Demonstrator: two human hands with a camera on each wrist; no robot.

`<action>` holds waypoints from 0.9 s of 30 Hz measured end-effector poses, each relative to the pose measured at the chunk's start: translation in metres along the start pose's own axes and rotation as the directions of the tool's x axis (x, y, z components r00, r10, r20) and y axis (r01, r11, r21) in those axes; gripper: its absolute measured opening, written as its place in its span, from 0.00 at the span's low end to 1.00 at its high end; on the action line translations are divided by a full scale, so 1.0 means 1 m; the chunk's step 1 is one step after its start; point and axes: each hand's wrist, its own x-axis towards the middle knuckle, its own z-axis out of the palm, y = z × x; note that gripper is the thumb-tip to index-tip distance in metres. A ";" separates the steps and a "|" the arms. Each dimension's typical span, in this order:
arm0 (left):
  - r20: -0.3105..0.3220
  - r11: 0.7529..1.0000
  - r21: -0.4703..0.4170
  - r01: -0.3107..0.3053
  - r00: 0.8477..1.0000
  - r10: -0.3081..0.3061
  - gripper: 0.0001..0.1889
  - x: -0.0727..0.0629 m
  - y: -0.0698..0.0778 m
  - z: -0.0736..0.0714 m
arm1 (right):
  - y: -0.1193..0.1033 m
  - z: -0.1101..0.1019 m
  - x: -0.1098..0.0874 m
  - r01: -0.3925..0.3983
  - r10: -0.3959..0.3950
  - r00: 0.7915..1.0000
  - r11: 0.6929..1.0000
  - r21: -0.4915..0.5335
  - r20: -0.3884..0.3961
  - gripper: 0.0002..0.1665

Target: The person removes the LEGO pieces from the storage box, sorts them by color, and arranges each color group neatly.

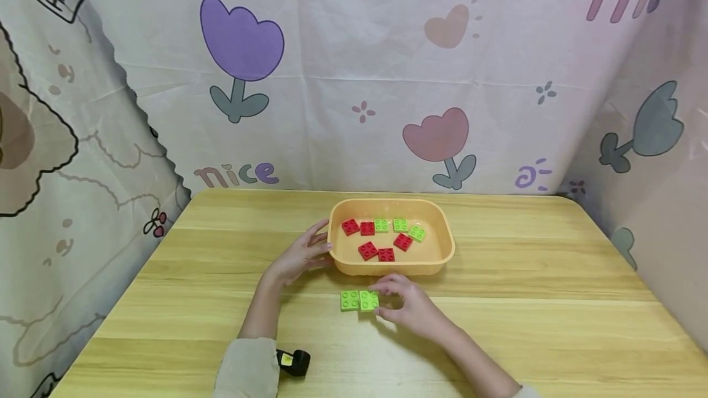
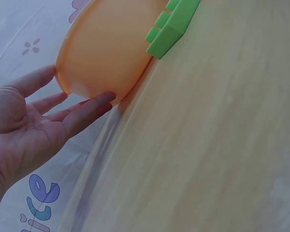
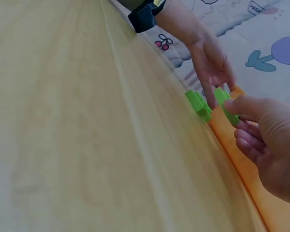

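A yellow-orange plastic basin stands on the table, several red toy bricks and three light-green ones inside it. My left hand rests its fingers against the basin's left end; in the left wrist view these fingers are spread and fairly straight along the wall. In front of the basin, my right hand pinches a green toy brick between thumb and fingertips. Just left of it another green brick lies on the table. The right wrist view shows the pinched brick raised beside the lying one.
The wooden table reaches back to a hanging cloth printed with flowers and words. A black wrist device sits by the left sleeve.
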 end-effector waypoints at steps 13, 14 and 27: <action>-0.005 1.000 0.002 -0.002 1.000 0.002 0.34 0.001 0.000 -0.001 | 0.013 0.007 0.000 -0.041 0.039 0.998 0.998 -0.052 -0.049 0.23; -0.005 1.000 0.002 0.000 1.000 0.000 0.34 0.001 0.000 -0.001 | 0.013 0.007 0.000 -0.039 0.036 0.998 0.998 -0.056 -0.052 0.23; -0.003 1.000 0.003 -0.001 1.000 0.001 0.34 0.000 0.000 0.000 | 0.014 0.007 -0.003 -0.074 0.070 0.996 0.994 -0.079 -0.058 0.23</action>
